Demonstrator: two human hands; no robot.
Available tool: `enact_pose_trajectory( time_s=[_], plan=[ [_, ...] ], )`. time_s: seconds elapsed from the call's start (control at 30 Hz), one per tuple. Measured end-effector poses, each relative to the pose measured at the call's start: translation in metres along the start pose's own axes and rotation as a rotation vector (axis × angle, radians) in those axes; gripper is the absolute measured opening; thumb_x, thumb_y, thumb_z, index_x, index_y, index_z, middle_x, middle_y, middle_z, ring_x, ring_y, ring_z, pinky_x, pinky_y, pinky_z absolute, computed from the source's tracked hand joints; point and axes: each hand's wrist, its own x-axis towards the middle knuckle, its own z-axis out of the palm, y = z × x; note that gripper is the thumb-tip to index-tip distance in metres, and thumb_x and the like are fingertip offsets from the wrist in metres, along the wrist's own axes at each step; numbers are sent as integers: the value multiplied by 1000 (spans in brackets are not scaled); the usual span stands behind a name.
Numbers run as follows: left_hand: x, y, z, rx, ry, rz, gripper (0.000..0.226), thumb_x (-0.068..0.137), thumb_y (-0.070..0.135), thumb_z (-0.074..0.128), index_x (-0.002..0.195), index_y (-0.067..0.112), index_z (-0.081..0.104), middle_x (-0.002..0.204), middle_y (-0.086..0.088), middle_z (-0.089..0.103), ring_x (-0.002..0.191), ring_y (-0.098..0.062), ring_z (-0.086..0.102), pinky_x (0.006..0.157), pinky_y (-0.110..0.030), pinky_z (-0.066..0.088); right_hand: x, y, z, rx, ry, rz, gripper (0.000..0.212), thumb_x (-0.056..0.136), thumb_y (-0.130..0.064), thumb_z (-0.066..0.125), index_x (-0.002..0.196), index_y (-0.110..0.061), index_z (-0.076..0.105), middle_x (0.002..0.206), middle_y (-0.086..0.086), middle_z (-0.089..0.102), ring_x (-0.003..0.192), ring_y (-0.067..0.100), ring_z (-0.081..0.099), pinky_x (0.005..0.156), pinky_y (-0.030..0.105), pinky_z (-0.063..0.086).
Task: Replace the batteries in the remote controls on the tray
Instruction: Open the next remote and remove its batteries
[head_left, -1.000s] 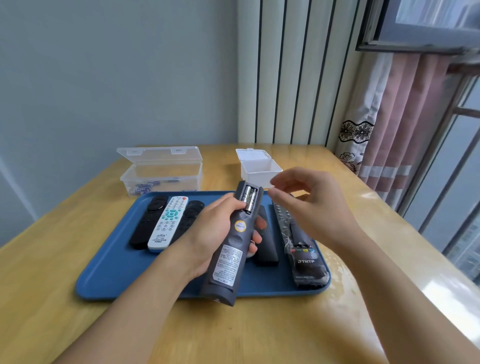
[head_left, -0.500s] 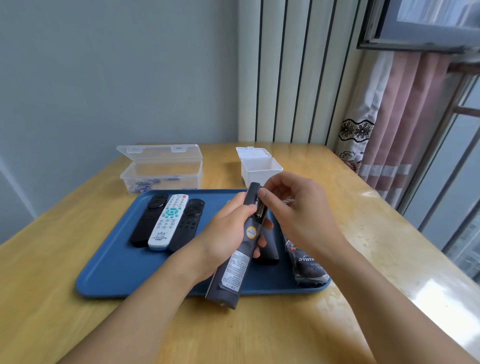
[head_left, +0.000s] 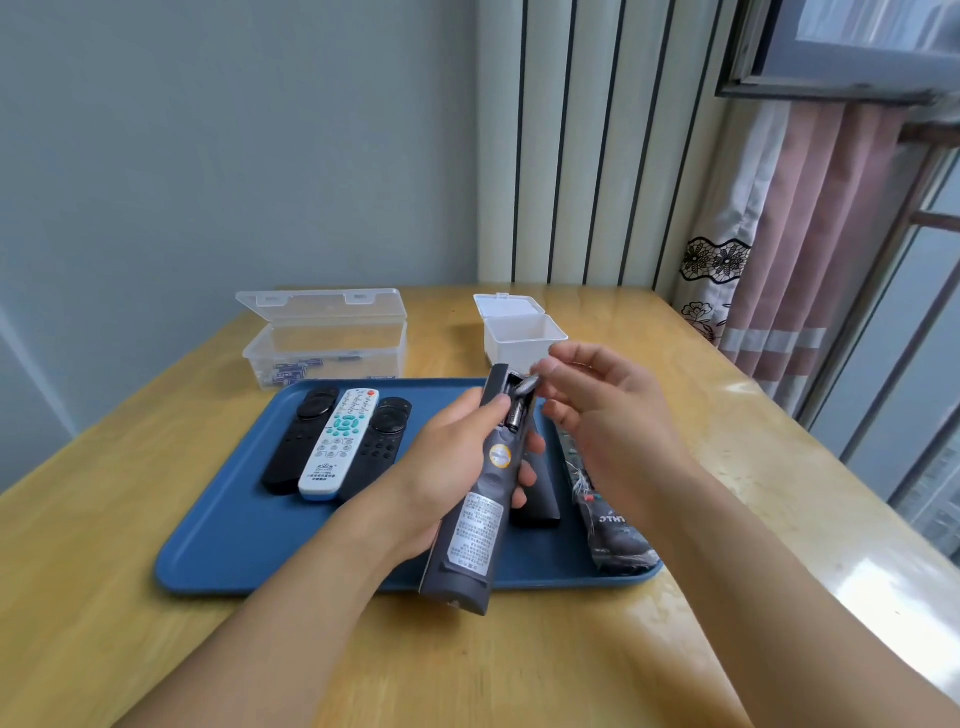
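Grey remote (head_left: 480, 499) in left hand's (head_left: 441, 467) grip, right hand (head_left: 608, 415) pinching battery (head_left: 525, 387) at open compartment.

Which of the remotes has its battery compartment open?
The dark grey remote held in the left hand, back side up with batteries showing. The right hand pinches one battery. The others lie on the blue tray.

A wooden table (head_left: 753, 457) filled the lower frame; a grey-green wall (head_left: 234, 145) took the upper left; pale vertical blinds (head_left: 587, 145) with dark gaps hung at upper centre; a pink curtain (head_left: 810, 249) with a white floral-lace edge hung at the right, beside a window frame (head_left: 831, 78) in the upper right corner; metal bars (head_left: 904, 332) ran down the right edge.
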Motion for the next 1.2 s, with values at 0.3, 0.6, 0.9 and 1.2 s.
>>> enact_pose_trajectory(
  time_s=[0.3,0.6,0.9,1.2],
  plan=[
    [3,3,-6,-93,30,-43,51,105,40,47,123,-7,55,83,-18,66,57,-26,56,55,-34,48,7,-6,-13,60,-29,277,15,89,-15,67,103,-8,68,66,0,48,48,8,39,40,16,35],
    [2,2,-6,62,3,-67,53,104,48,44,111,-2,59,69,-18,60,57,-29,56,56,-32,49,-6,-6,-9,-1153,-154,-582,27,68,-31,76,92,-19,74,54,2,46,53,17,40,52,26,40],
    [3,-2,-7,293,5,17,55,106,51,33,105,1,57,68,-21,60,64,-32,56,68,-41,47,-8,-2,-6,-1412,-216,-686,31,72,-36,64,56,-25,40,53,-2,50,52,21,47,48,37,43],
    [-1,7,-5,303,0,6,54,107,48,29,89,4,55,62,-12,62,63,-31,57,67,-35,47,-7,6,0,-1456,-260,-715,13,77,-30,55,76,-21,64,68,-2,64,59,21,53,54,35,48]
  ],
)
